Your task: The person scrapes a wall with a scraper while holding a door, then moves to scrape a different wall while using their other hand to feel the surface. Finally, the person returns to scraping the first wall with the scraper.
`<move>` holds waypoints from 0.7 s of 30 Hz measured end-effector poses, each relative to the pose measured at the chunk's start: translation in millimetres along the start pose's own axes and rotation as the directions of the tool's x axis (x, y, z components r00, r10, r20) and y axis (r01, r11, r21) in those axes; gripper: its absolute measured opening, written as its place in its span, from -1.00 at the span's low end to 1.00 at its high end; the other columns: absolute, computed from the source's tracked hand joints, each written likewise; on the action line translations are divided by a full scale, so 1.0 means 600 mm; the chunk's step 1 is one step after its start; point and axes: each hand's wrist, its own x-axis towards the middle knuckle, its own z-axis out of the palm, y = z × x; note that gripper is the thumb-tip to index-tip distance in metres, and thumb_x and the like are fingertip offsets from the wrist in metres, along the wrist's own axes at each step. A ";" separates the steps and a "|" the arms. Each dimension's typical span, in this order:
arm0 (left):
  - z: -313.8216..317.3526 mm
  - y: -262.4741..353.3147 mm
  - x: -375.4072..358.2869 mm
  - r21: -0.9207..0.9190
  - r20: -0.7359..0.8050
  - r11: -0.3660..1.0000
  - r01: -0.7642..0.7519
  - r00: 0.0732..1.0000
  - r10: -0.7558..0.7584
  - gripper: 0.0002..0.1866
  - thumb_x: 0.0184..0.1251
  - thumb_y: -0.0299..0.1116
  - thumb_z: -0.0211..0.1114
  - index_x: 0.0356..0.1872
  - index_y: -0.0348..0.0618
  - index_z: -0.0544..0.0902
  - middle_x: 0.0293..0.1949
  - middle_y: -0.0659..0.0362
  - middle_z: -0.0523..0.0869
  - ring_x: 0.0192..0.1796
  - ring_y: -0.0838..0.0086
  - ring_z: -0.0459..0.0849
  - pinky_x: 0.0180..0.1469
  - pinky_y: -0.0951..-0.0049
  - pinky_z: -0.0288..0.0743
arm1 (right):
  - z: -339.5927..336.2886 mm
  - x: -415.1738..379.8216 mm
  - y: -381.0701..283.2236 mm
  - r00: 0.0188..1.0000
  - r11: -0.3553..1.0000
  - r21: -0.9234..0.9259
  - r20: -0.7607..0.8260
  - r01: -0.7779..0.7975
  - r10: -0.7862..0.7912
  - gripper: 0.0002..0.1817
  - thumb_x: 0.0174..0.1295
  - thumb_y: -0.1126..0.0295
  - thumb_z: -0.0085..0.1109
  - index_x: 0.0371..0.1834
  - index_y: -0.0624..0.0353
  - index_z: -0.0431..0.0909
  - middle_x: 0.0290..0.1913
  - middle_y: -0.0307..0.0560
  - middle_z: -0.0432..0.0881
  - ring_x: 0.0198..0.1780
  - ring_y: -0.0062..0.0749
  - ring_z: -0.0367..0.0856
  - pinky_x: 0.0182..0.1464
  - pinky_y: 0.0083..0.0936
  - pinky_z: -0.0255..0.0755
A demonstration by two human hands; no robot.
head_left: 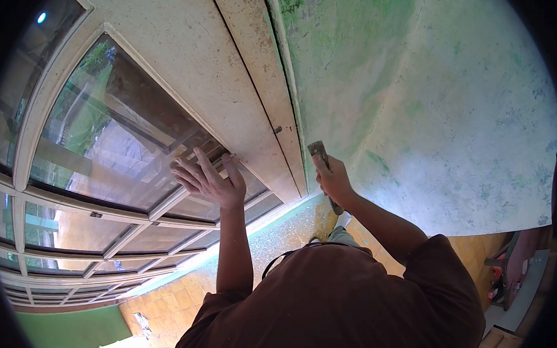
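Observation:
My left hand is raised with its fingers spread, in front of the glass panes and close by the white window frame. No held object shows in it. In my right hand is a long, narrow grey scraper-like tool, with my fingers wrapped round its middle. Its worn, flat end sticks out above the fist, and the other end shows below it. The tool is nearest to the patchy green and white wall, close to where the wall meets the frame. My grip hides the middle of the tool.
A large glass pane in a white grid of smaller panes fills the left. A latch-like fitting sticks out from the frame. Below lies an orange tiled floor. Dark furniture and boards stand at the lower right.

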 end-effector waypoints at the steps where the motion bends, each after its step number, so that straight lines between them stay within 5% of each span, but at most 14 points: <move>1: 0.001 0.001 0.002 -0.001 -0.002 1.000 0.001 1.000 -0.001 -0.33 0.35 -0.01 0.07 0.36 -0.22 0.29 0.45 -0.24 -0.01 0.51 -0.12 -0.23 0.43 -0.10 -0.42 | 0.003 0.011 -0.011 1.000 1.000 -0.001 -0.001 0.002 -0.002 -0.61 0.37 0.06 0.02 -0.52 0.09 0.31 -0.70 -0.37 0.27 -0.77 -0.72 0.18 -0.75 -0.66 0.10; 4: -0.004 0.006 0.004 -0.003 0.017 1.000 0.019 1.000 -0.019 -0.33 0.34 -0.01 0.09 0.36 -0.22 0.30 0.45 -0.24 -0.01 0.51 -0.13 -0.22 0.43 -0.11 -0.42 | 0.025 0.039 -0.088 0.964 0.964 -0.011 0.033 0.265 -0.265 -0.58 0.37 0.04 0.01 -0.53 0.09 0.30 -0.70 -0.37 0.28 -0.77 -0.72 0.20 -0.75 -0.65 0.11; 10: -0.002 0.005 0.004 0.023 -0.018 1.000 0.012 1.000 -0.012 -0.33 0.32 -0.03 0.12 0.36 -0.19 0.30 0.45 -0.20 0.02 0.51 -0.08 -0.16 0.43 -0.08 -0.36 | 0.013 -0.009 -0.034 1.000 1.000 -0.021 -0.005 0.016 -0.016 -0.55 0.35 -0.01 0.02 -0.56 0.09 0.30 -0.71 -0.35 0.28 -0.78 -0.71 0.21 -0.76 -0.65 0.10; 13: -0.001 0.003 0.002 0.016 -0.024 1.000 -0.002 1.000 0.002 -0.34 0.33 -0.03 0.11 0.37 -0.19 0.30 0.46 -0.20 0.02 0.52 -0.08 -0.16 0.44 -0.07 -0.36 | 0.016 0.002 -0.033 1.000 0.999 -0.053 -0.027 -0.012 0.011 -0.55 0.35 0.07 0.04 -0.59 0.17 0.36 -0.70 -0.30 0.35 -0.68 -0.66 0.32 -0.63 -0.59 0.21; 17: -0.002 0.004 0.003 -0.019 0.007 1.000 0.023 1.000 -0.023 -0.35 0.32 -0.04 0.11 0.35 -0.20 0.32 0.46 -0.22 -0.01 0.51 -0.11 -0.24 0.43 -0.11 -0.42 | 0.023 0.027 -0.091 0.995 0.978 0.203 0.070 0.052 -0.068 -0.58 0.34 0.02 0.04 -0.55 0.07 0.31 -0.72 -0.36 0.27 -0.78 -0.71 0.20 -0.77 -0.63 0.07; 21: -0.002 0.005 0.003 -0.020 0.001 0.999 0.026 1.000 -0.026 -0.35 0.32 -0.04 0.11 0.35 -0.19 0.32 0.46 -0.21 0.00 0.52 -0.11 -0.23 0.43 -0.09 -0.44 | -0.002 0.007 -0.035 0.999 0.994 0.108 -0.023 -0.020 0.023 -0.57 0.35 0.08 0.04 -0.60 0.13 0.36 -0.71 -0.32 0.33 -0.74 -0.66 0.29 -0.70 -0.62 0.16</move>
